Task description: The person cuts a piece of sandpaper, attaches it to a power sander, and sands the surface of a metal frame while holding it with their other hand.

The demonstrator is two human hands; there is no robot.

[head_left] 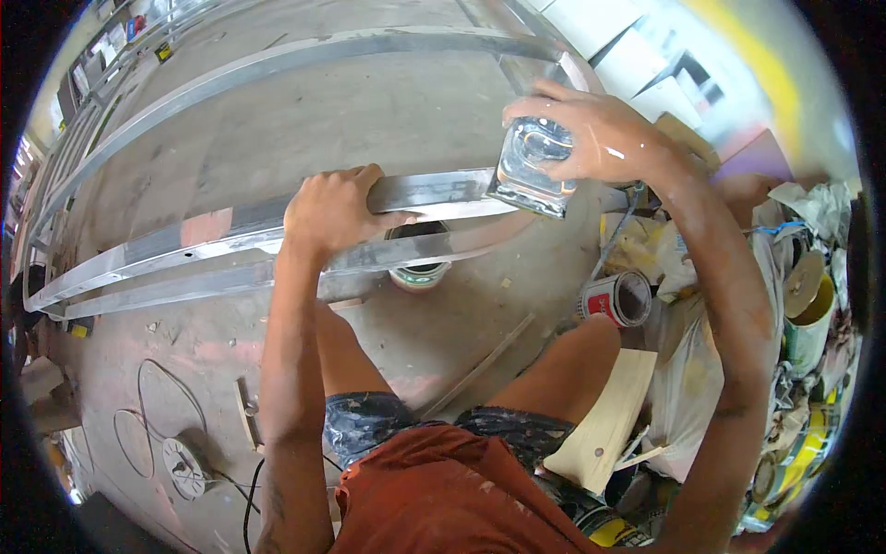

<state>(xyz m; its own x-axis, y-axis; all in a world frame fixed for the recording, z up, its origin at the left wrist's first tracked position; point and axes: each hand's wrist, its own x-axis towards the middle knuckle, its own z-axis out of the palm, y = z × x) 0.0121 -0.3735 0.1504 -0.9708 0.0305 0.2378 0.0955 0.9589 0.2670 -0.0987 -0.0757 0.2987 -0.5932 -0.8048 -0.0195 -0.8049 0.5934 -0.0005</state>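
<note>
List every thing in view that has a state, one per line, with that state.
left hand: gripping the metal bar from above
right hand: pressing a sanding block onto the bar
metal bar: held level above the floor
red can: on its side, open mouth showing
yellow bucket: upright, lid tilted on its rim
paint tin: under the bar, partly hidden

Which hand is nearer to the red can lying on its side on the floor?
Right. The right hand, gripping a shiny sanding block, is up above the red can; the left hand grips the metal bar farther left.
</note>
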